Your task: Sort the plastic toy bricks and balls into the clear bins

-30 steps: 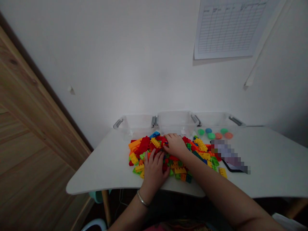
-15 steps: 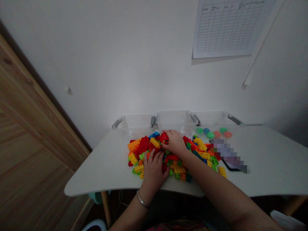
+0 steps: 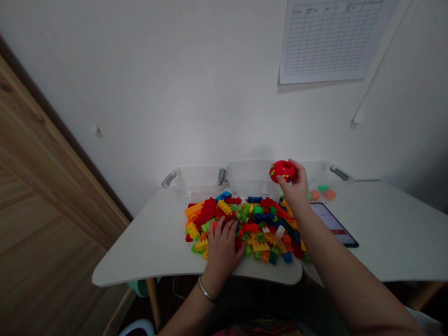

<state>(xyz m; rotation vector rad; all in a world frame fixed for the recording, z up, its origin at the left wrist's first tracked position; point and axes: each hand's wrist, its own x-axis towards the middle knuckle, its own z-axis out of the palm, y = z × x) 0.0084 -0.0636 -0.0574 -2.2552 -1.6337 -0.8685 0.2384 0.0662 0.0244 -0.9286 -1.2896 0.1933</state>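
My right hand (image 3: 297, 190) is raised in front of the clear bins, its fingers closed on a red rounded toy piece (image 3: 282, 171). The piece has a dark opening in it and small yellow and green marks; I cannot make out its exact kind. Spread over the heap of toy building bricks (image 3: 261, 246), my left hand (image 3: 223, 247) rests with its fingers apart. Red, yellow, green, blue and orange bricks surround it, and whatever lies under the palm is hidden. A silver bracelet (image 3: 206, 289) circles the left wrist.
Three clear plastic bins with grey latches, the left bin (image 3: 201, 175), middle bin (image 3: 245, 175) and right bin (image 3: 318, 177), line the wall. A phone (image 3: 332, 224) lies right of the bricks, partly behind my forearm. Orange and green discs (image 3: 329, 194) sit near the right bin.
My right hand has lifted the red toy piece from the heap and carried it up and right, before the bins. My left hand has stayed on the bricks.
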